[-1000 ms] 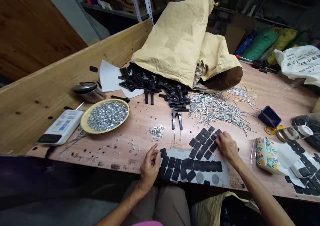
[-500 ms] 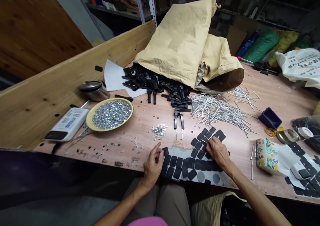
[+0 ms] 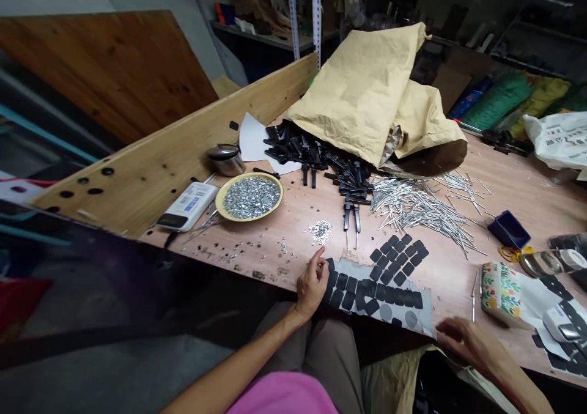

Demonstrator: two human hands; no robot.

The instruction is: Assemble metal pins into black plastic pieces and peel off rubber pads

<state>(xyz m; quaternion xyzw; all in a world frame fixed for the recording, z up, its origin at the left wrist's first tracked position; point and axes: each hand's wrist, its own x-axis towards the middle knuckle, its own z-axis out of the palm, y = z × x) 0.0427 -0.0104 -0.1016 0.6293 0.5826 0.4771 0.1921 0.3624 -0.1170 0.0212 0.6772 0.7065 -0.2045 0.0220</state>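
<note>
My left hand (image 3: 312, 285) rests at the left end of a grey sheet (image 3: 424, 307) that carries rows of black rounded pads (image 3: 385, 292). Its fingers are curled in with the index finger partly raised; anything inside is hidden. My right hand (image 3: 465, 339) is at the table's front edge, by the sheet's right end and above an open paper sack (image 3: 389, 377). Its fingers are loosely stretched, and nothing shows in them. Beyond my left hand lies a small heap of tiny metal washers (image 3: 320, 232). Two black handles with thin metal rods (image 3: 351, 218) lie behind it.
A yellow bowl of metal washers (image 3: 220, 212) and a white device (image 3: 189, 206) stand at left. Behind are piled black handles (image 3: 316, 151), a large paper bag (image 3: 358, 90) and loose metal rods (image 3: 413, 206). A flowered box (image 3: 499, 288) sits at right.
My right hand has moved from the black pads down and right to the table edge. The thin metal piece it held no longer shows. The view has swung left.
</note>
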